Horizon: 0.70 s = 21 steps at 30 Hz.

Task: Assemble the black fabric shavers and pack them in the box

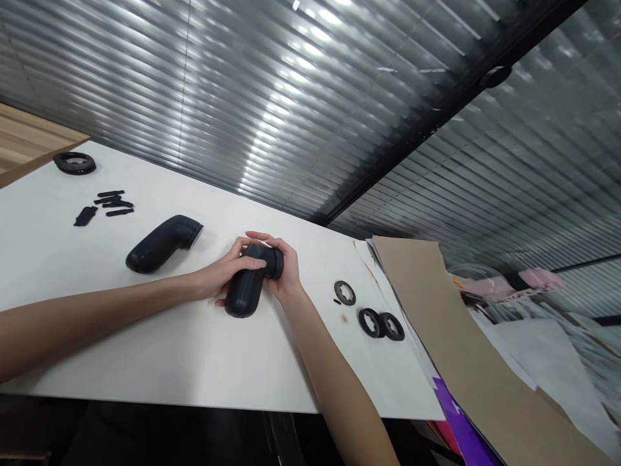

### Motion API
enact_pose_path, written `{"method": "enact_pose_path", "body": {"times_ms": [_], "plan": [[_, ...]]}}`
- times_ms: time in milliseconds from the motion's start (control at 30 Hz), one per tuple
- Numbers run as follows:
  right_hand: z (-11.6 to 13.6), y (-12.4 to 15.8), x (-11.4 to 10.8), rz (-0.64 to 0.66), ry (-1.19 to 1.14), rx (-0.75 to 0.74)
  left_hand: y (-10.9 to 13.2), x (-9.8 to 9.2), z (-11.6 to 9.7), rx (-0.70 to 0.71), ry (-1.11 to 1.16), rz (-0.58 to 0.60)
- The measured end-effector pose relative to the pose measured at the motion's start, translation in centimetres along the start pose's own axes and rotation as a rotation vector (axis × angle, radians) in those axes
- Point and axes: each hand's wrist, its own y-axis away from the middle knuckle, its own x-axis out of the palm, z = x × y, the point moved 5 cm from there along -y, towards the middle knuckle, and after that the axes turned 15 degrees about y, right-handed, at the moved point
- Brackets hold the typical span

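I note a black handle (158, 247) lying at left on the white table (169, 356), my left hand (229, 268) gripping a second handle (245, 291) mid-table, my right hand (290, 274) clasping its round end (279, 263), and three rings (380, 323) at right.

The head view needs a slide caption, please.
Left hand and right hand hold one black device; another lies on the table.

Bare left forearm (107, 317) enters lower left; bare right forearm (334, 369) enters bottom; left hand (224, 270), right hand (290, 272) curl mid-frame.
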Motion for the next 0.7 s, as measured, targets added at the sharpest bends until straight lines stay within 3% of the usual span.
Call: {"method": "enact_pose_path", "body": {"times_ms": [167,400,700], "plan": [[-1.0,0.0,0.8,0.006,-0.095,0.032,-0.1,-0.9,0.4,-0.039,-0.045,-0.074],[-0.8,0.6,1.3,0.038,-0.128,0.040,0.2,-0.8,0.3,-0.016,-0.146,-0.074],[-1.8,1.1,1.5,-0.072,-0.215,0.141,1.1,-0.9,0.1,0.077,-0.170,-0.045]]}}
